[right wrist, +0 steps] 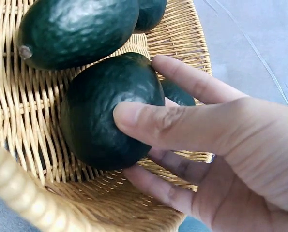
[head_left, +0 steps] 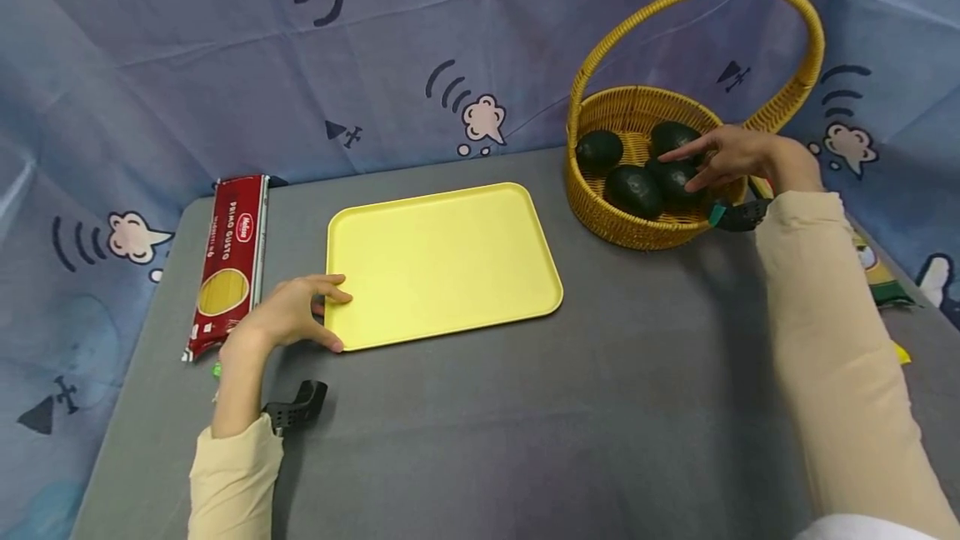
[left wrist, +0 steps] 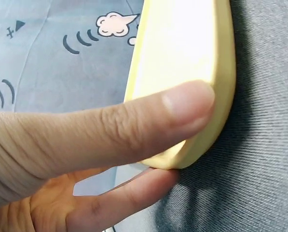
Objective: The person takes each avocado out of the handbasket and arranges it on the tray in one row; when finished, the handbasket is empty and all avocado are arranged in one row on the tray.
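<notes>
Right sleeve (head_left: pixel 836 340), fingers (right wrist: pixel 197 81) around green avocado (right wrist: pixel 93 118)

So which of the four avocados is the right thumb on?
In the head view, the front-right avocado: the right hand has its thumb on it, not on the front-left, back-left or back-right one.

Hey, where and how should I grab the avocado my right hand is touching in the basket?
Probably grip that avocado around its widest middle, thumb opposite fingers, coming from above. Its rounded body gives both sides a surface to press, while the basket wall and neighbouring avocados would likely hinder a low sideways reach.
</notes>
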A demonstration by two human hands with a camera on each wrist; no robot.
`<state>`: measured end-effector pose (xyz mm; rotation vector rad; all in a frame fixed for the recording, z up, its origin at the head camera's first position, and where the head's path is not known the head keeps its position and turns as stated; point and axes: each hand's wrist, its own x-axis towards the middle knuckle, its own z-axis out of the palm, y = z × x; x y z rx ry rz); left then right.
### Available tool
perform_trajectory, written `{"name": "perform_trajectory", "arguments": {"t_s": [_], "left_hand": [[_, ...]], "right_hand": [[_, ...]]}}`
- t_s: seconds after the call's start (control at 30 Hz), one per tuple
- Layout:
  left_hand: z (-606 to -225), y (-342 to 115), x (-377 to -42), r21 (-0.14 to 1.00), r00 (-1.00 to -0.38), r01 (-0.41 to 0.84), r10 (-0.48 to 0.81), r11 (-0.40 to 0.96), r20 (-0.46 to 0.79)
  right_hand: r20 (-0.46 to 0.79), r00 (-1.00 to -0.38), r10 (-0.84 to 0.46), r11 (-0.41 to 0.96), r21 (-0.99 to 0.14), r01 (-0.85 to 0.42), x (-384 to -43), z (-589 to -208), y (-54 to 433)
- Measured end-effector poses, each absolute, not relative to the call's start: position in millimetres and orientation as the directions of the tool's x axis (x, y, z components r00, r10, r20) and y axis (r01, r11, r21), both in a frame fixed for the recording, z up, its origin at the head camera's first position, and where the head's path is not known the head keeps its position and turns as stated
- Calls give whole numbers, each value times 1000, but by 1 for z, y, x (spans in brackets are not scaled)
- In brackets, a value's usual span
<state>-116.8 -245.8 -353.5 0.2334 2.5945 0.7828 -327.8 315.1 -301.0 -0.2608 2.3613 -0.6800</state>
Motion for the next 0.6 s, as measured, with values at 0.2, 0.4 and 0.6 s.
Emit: {"name": "perform_trajectory", "arguments": {"t_s": [0.2,0.4,0.6], "left_hand": [[-354,-247,-118,565,-892,49,290,824,-346],[-357,-252,-118,584,-890,58,307,809,-337],[-358,-252,-117,596,-892,57,309,801,-329]], "right_hand": [[-546,-754,-366,836,-549,-9,-326,-301,317],[-557,-751,-354,838,-545,9,-325,-301,316],[-549,-775,-313,846,-532,36,-322,-301,315]]}}
